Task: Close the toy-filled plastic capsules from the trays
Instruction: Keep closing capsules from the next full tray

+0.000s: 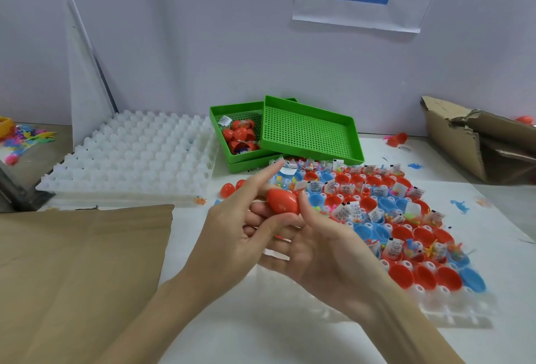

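A red capsule (282, 201) is held up over the white table (261, 331), gripped between both hands, and it looks closed, egg-shaped, with no gap seen along its side. The left hand (243, 230) is curled against it from the left, thumb pressed under it, the index finger pointed out straight above. The right hand (319, 250) is cupped beneath, palm up, its thumb set against the capsule's right end. So both hands are clamped on the same capsule.

Just to the right, a white tray (452, 314) is seen packed with open red and blue capsule halves (417, 273), many stuffed with small bagged toys (394, 247). Behind the hands, 2 closed red capsules (227, 189) are lying loose on the table. Further back, 2 green perforated baskets (307, 131) are stacked askew, the lower one showing several red capsules inside. An empty white tray stack (136, 154) is placed to the left, and a brown cardboard sheet (78, 276) is spread at the near left. A torn cardboard box (478, 143) is seen at far right.
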